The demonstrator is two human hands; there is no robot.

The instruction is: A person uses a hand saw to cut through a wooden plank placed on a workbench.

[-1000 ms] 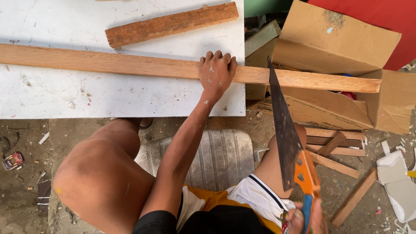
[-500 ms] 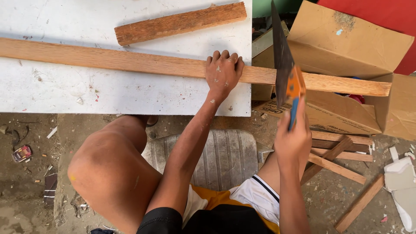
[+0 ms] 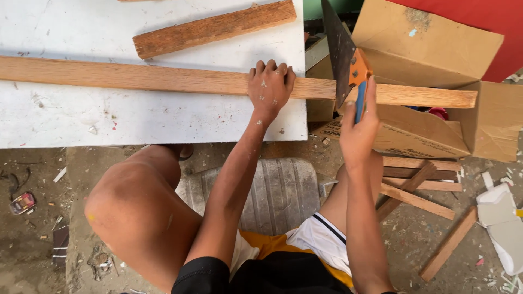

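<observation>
A long wooden slat (image 3: 136, 78) lies across a white board (image 3: 109, 117), its right end overhanging past the board's edge. My left hand (image 3: 270, 87) presses flat on the slat near that edge. My right hand (image 3: 358, 126) grips the orange and blue handle of a hand saw (image 3: 342, 51). The dark blade points away from me and meets the slat just right of the board's edge.
A shorter rough wood piece (image 3: 215, 28) lies on the board above the slat. Cardboard boxes (image 3: 436, 49) stand at the right. Loose wood strips (image 3: 419, 188) lie on the dirt floor at the right. My bent knee (image 3: 131, 207) is below the board.
My right hand has lifted the saw from low beside my leg up to the slat, and the blade now stands across the overhanging part. The left hand has stayed on the slat.
</observation>
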